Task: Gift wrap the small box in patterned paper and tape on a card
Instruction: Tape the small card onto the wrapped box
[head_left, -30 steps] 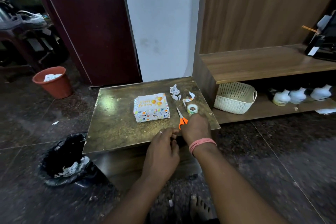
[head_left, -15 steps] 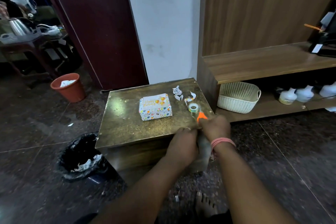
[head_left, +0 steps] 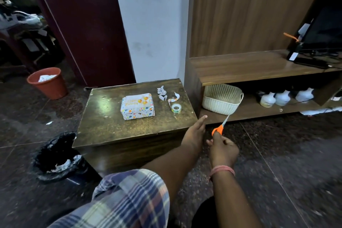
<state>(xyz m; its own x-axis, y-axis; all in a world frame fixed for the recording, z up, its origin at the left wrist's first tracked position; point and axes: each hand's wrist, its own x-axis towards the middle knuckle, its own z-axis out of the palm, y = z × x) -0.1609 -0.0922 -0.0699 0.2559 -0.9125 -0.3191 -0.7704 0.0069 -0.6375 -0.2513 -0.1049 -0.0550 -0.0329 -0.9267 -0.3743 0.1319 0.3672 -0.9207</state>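
On the low table (head_left: 103,131), toward its far half, the wrapped box (head_left: 137,106) is seen lying flat, covered in patterned paper, with a card (head_left: 137,100) bearing orange balloons on its top face. At 3 o'clock from the box, a tape roll (head_left: 176,107) lies flat on the table, well apart from the box. Paper scraps (head_left: 162,93) are scattered at 12 o'clock from the roll.

Off the table's near right corner, the scissors (head_left: 220,127) are gripped by the right hand (head_left: 224,149), fingers curled round the orange handles, blades pointing toward 1 o'clock over the floor. The left hand (head_left: 194,133) is held just beside it with fingers straight, holding nothing.

A cream basket (head_left: 222,98) sits on the lower shelf at 3 o'clock from the table; its contents cannot be told. An orange bin (head_left: 48,83) at 10 o'clock holds crumpled white paper. A black bin (head_left: 57,155) at 8 o'clock holds white scraps.
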